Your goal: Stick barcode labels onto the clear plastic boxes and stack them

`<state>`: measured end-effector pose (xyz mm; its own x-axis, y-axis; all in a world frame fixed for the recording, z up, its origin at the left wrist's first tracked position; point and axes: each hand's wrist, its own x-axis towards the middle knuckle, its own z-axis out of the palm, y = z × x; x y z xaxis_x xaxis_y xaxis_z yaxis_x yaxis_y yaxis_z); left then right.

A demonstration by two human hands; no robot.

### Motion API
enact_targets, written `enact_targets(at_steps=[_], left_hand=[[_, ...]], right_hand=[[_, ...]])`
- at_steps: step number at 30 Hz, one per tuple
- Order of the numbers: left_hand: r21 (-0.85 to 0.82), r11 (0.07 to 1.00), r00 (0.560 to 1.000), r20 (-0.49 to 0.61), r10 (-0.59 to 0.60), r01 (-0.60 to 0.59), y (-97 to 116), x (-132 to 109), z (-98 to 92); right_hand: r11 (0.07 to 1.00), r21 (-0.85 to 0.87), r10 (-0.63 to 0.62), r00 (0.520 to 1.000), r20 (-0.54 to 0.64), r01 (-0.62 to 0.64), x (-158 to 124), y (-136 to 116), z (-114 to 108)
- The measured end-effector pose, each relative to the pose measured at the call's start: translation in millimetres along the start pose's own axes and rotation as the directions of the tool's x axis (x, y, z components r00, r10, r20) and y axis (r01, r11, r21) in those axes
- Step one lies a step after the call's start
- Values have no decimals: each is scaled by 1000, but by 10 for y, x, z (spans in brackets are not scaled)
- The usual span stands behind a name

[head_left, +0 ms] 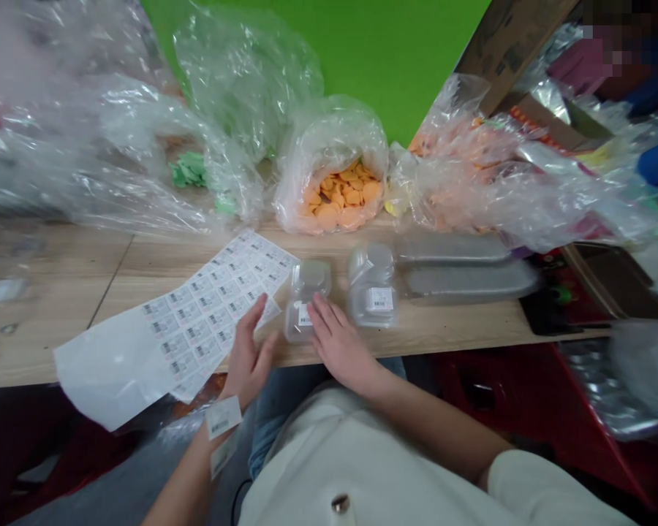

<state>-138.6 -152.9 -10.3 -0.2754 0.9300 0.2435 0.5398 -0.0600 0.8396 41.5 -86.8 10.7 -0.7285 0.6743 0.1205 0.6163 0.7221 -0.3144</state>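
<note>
My right hand (340, 340) lies with its fingers stretched over a printed label on a clear plastic clamshell box (310, 281) at the table's front edge. Left of that box, my left hand (251, 354) is raised with thumb and fingers apart, holding nothing. Two barcode labels (223, 416) are stuck on my left wrist. Under and beside this hand spreads a sheet of barcode labels (211, 303), with a blank white backing part hanging over the edge. A second clear box (371, 281), bearing a label, sits right of my right hand.
Nested clear plastic boxes (466, 281) lie in rows to the right. Behind stand an open plastic bag of orange pieces (343, 191) and a bag with green pieces (189, 169). More plastic bags (488, 183) crowd the back right, near a dark tray (617, 281).
</note>
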Motion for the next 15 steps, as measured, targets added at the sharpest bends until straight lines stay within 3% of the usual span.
enact_targets(at_steps=[2,3,4,6,8,10,12,15], left_hand=[[-12,984,974,-138,-178,178,93,15,-126],[-42,961,949,-155,-276,272,158,33,-182],[-105,927,919,-132,-371,359,233,59,-229],[-336,798,855,47,-517,501,400,132,-284],[-550,567,781,318,-537,613,551,220,-292],[-615,371,711,513,-482,695,650,300,-264],[-621,326,694,556,-457,713,697,349,-211],[-631,373,728,527,-437,681,725,360,-93]], right_hand=[[997,71,22,1000,-13,-21,51,34,-16],[993,118,33,999,-33,-29,76,41,-47],[984,173,47,997,-58,-36,99,39,-89],[956,290,85,988,-127,-45,128,11,-186],[916,399,115,975,-191,-30,136,-29,-279],[885,464,110,962,-249,19,127,-51,-363],[875,478,78,952,-297,77,101,-34,-457],[855,511,57,963,-262,89,31,68,-650]])
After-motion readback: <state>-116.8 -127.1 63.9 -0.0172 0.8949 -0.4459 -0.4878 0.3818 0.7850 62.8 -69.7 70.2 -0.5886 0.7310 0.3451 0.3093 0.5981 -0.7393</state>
